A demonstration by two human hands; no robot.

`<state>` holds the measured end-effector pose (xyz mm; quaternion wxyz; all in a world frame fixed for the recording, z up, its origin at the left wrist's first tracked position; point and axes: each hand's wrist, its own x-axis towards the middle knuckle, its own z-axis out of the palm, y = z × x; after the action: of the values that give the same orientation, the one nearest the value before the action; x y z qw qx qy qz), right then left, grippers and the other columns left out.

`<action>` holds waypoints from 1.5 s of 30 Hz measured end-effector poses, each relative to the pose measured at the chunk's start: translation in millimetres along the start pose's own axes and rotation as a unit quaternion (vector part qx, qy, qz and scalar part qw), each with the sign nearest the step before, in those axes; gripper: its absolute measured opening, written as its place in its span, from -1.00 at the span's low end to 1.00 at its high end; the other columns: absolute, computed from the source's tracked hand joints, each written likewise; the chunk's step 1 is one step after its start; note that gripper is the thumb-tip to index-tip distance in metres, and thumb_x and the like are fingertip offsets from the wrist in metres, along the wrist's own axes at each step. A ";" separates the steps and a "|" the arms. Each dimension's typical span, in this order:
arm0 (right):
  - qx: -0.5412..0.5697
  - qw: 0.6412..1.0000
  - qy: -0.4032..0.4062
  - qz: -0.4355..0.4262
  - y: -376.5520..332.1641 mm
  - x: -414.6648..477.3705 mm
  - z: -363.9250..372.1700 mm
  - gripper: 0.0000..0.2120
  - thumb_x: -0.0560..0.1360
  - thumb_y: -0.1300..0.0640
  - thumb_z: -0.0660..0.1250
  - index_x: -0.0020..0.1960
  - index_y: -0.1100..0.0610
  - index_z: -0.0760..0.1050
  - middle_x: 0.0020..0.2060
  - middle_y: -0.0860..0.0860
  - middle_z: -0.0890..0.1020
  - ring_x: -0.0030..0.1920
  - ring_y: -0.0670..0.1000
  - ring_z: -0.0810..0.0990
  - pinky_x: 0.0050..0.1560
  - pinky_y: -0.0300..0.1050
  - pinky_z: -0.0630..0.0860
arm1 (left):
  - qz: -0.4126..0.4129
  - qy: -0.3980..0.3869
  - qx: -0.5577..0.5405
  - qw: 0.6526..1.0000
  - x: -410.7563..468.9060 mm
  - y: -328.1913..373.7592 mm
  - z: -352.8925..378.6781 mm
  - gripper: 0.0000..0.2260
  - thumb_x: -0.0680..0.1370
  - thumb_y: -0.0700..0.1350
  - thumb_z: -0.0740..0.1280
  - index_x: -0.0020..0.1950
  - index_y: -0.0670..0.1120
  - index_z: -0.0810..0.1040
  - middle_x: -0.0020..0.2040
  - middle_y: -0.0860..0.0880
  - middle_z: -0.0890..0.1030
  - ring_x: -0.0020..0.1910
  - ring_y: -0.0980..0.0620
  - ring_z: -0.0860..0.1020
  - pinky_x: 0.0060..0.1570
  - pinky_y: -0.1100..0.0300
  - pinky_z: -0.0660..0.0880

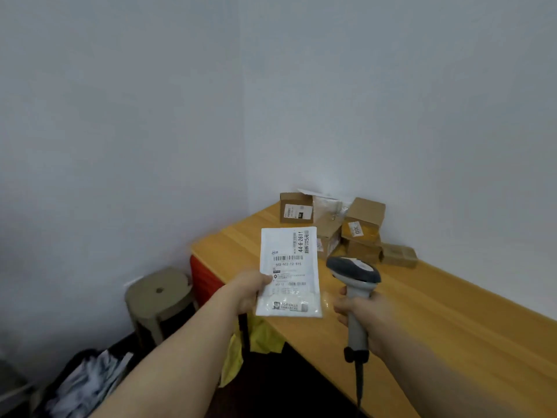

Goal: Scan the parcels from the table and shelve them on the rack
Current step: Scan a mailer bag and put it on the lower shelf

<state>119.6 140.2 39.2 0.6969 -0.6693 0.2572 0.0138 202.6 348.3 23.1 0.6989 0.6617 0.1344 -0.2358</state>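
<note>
My left hand pinches a flat white parcel bag by its left edge, holding it upright over the table's near corner with the barcode label facing me. To its right, my right hand grips the handle of a grey barcode scanner, whose dark head sits just beside the bag's right edge. Several brown cardboard parcels are piled in the far corner of the wooden table, against the wall.
A taupe plastic stool stands left of the table, next to a red drawer unit. A yellow cloth hangs below the table edge. A dark bin with crumpled white paper sits at lower left. White walls enclose the corner.
</note>
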 end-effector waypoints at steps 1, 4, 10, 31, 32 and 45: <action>0.000 1.000 -0.010 -0.003 8.8 -10.0 5.2 -0.81 0.37 0.46 0.41 -0.12 0.22 0.55 -0.17 0.13 0.61 -0.19 0.09 0.58 -0.24 -0.09 0.53 | -0.002 0.003 -0.013 1.000 -18.6 -10.1 -5.8 -0.73 0.64 -0.35 0.09 0.30 -0.30 0.42 0.26 -0.26 0.53 0.26 -0.23 0.50 0.23 -0.17 0.43; -0.003 0.998 -0.061 -0.005 40.6 -50.0 27.5 -0.80 0.34 0.44 0.47 -0.10 0.25 0.57 -0.18 0.12 0.67 -0.16 0.13 0.64 -0.08 0.05 0.58 | 0.000 0.019 -0.051 0.999 -75.6 -47.6 -29.3 -0.69 0.62 -0.38 0.09 0.34 -0.31 0.42 0.26 -0.25 0.54 0.25 -0.24 0.51 0.22 -0.19 0.43; -0.065 0.989 -0.133 -0.017 101.8 -152.3 87.2 -0.78 0.30 0.47 0.48 -0.16 0.23 0.55 -0.22 0.11 0.66 -0.18 0.15 0.65 -0.15 0.00 0.58 | -0.030 0.026 -0.131 0.991 -205.1 -132.2 -99.8 -0.67 0.56 -0.37 0.12 0.25 -0.17 0.49 0.16 -0.16 0.62 0.15 -0.16 0.58 0.06 -0.08 0.55; -0.289 0.816 -0.498 0.049 308.0 -559.8 409.2 -0.84 0.40 0.42 0.42 -0.25 0.25 0.49 -0.40 0.21 0.58 -0.42 0.11 0.55 -0.41 -0.13 0.46 | -0.026 0.542 -0.297 0.786 -665.1 -435.0 -448.7 -0.86 0.51 -0.38 0.34 -0.02 -0.16 0.57 -0.15 -0.11 0.64 -0.17 0.01 0.61 -0.36 0.24 0.56; -0.303 0.796 -0.522 0.051 319.5 -587.6 424.3 -0.87 0.40 0.40 0.43 -0.23 0.27 0.50 -0.40 0.21 0.60 -0.42 0.11 0.57 -0.41 -0.12 0.47 | -0.027 0.556 -0.320 0.767 -688.2 -451.8 -467.2 -0.84 0.52 -0.40 0.30 -0.05 -0.17 0.57 -0.14 -0.12 0.63 -0.14 -0.02 0.61 -0.30 0.19 0.57; -0.363 0.735 -0.571 0.044 398.2 -760.6 585.2 -0.92 0.44 0.35 0.42 -0.20 0.28 0.54 -0.35 0.20 0.63 -0.43 0.07 0.61 -0.42 -0.16 0.53 | -0.036 0.680 -0.400 0.613 -834.8 -559.8 -649.2 -0.79 0.52 -0.51 0.19 -0.18 -0.24 0.47 -0.12 -0.13 0.54 -0.40 0.04 0.58 -0.47 0.30 0.56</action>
<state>-485.9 978.7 -59.2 0.4151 -0.7259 -0.1843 0.5165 -712.6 1109.3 -99.3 0.5931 0.2813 0.6764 0.3341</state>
